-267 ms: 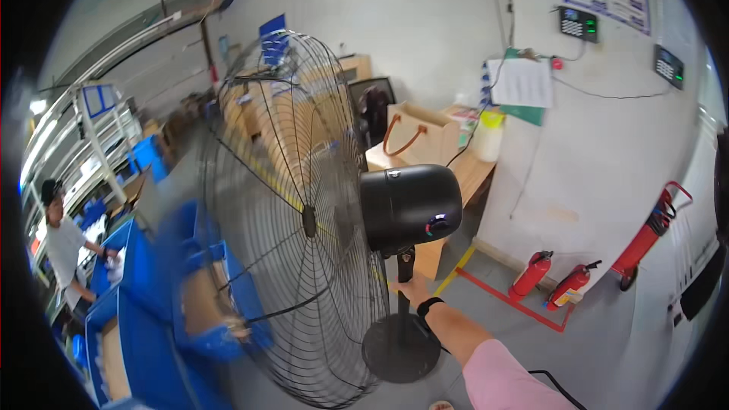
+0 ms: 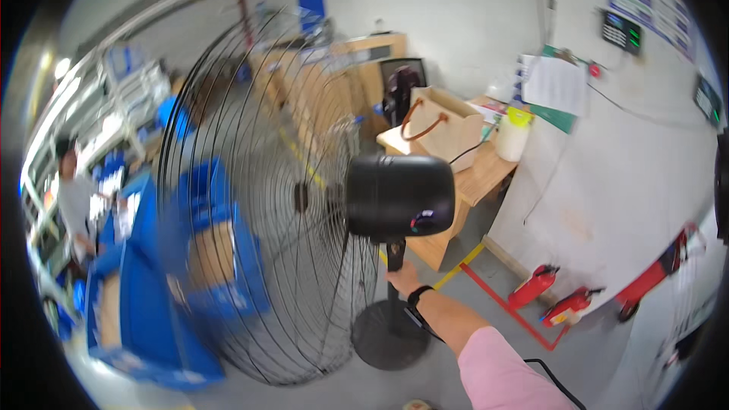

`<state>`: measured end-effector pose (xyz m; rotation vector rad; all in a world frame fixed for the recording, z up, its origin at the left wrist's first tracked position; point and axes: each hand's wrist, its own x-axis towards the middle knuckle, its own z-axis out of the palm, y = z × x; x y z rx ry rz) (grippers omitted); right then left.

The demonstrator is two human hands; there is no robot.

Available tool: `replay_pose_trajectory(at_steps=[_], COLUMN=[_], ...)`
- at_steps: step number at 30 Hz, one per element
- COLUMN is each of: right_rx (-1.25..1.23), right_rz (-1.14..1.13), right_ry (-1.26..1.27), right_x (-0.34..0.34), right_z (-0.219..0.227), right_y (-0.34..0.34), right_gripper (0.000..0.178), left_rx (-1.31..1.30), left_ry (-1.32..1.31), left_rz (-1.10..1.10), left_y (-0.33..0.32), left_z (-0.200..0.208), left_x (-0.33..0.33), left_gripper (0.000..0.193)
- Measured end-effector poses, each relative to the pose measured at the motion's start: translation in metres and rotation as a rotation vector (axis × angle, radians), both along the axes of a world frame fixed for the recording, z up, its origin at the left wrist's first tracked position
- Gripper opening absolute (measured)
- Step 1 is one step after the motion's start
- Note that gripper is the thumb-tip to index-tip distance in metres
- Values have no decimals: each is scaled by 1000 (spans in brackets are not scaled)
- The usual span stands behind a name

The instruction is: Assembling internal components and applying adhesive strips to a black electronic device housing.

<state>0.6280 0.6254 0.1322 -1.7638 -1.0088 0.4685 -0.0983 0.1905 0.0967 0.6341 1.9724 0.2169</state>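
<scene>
My right hand (image 2: 403,279) is closed round the upright pole (image 2: 395,254) of a large black pedestal fan, just below its motor housing (image 2: 400,196). A black band circles the wrist, and a pink sleeve covers the upper arm. The fan's wire cage (image 2: 273,205) faces left and fills the middle of the view, its left side smeared by motion. Below, the round black base (image 2: 391,335) rests on the grey floor. My left hand does not show.
Blue bins (image 2: 144,311) with cardboard stand left of the fan, where a person (image 2: 76,201) works. Behind it, a wooden desk (image 2: 474,182) holds a beige bag (image 2: 444,125). Red extinguishers (image 2: 534,286) stand by the right wall. A black cable (image 2: 554,380) runs near my arm.
The fan cage has turned, showing more of its side, and the motor housing has swung round a little. The view has shifted, moving the wall and desk rightward. My right hand keeps its grip.
</scene>
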Motion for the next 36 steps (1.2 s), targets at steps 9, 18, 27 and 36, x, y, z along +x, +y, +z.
replay_pose_trajectory(at_steps=[9,18,27,36], right_rx=[-22,-63,-42,0], right_rz=[303,446,410,293], right_ry=[-81,-34,-140,-132], right_x=[55,83,104,110], right_z=[10,26,25,20], right_y=[-23,-35,-88,-124], right_gripper=[24,30,22,29], left_rx=[72,125,129,63], left_ry=[-109,-4,114,68], left_rz=[720,925,1020,966], left_y=[-233,-237,-277,-299], left_z=[23,130,149,162], left_x=[171,439,506,512], left_gripper=[36,23,26,28])
